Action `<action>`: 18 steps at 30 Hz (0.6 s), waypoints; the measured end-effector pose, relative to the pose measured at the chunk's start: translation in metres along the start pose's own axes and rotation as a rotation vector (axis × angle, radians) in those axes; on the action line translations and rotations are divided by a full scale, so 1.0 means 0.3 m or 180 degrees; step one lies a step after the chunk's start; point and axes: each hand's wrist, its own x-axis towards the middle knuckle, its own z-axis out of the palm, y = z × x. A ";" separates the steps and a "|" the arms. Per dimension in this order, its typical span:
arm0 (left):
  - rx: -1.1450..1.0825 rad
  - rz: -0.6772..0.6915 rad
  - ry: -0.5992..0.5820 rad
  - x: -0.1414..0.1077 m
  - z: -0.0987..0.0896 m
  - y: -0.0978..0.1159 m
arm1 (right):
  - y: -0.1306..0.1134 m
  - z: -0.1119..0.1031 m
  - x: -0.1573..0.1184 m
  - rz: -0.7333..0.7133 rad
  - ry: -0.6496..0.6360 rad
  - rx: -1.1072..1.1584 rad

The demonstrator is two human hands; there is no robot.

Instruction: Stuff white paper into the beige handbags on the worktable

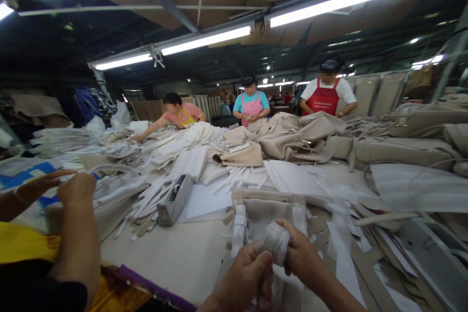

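Note:
Both my hands are closed on a rolled-up beige strap wrapped in translucent white film (276, 244). My left hand (250, 270) pinches its lower left side with the thumb on top. Around its right side curl the fingers of my right hand (298, 249), partly hidden behind the roll. Just beyond and below my hands lies a beige bag (268, 200) on the table, its top edge facing away from me. A white foam wrapping (239, 229) covers a part at the bag's left side.
A grey tape dispenser (175, 202) stands left of the bag, beside white paper sticks (149, 200). Beige bags (303, 136) are heaped further back. Strap pieces (369, 258) and a grey box (435, 253) lie right. A co-worker's arms (78, 214) reach in at left; three people stand opposite.

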 end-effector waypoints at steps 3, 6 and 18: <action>0.0094 -0.0128 -0.0031 -0.006 -0.001 0.017 | -0.026 -0.087 0.013 -0.0866 -0.0148 -0.1489; 0.0231 -0.0277 -0.0274 -0.005 0.003 0.041 | -0.041 -0.123 0.022 -0.1216 -0.0337 -0.2223; 0.0324 -0.0291 0.0291 0.013 0.049 0.029 | 0.046 -0.073 0.030 -0.1352 0.0381 -0.2804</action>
